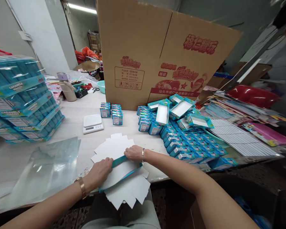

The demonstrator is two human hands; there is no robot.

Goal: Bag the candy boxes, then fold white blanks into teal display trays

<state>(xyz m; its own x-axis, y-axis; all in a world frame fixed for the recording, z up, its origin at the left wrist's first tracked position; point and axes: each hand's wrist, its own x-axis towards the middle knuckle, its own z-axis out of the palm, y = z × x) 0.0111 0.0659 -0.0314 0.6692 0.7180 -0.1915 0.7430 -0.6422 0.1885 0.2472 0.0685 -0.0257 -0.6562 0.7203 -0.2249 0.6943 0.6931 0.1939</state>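
Both my hands grip the far edge of a blue-edged cardboard tray (121,174), whose long side is folded up and whose inside is white. My left hand (100,171) is closed on its left part, fingers curled over the edge. Farther right along the same edge, my right hand (133,153) pinches it. Under and around the tray lie flat white card blanks (114,147) with notched edges. More white blanks (133,191) fan out over the table's front edge, above my lap.
A white digital scale (93,123) stands behind the blanks. Rows of small blue boxes (188,143) and folded trays (181,107) fill the right. Wrapped blue packs (21,101) stack at left beside clear plastic sheets (50,165). A large carton (138,41) rises at the back.
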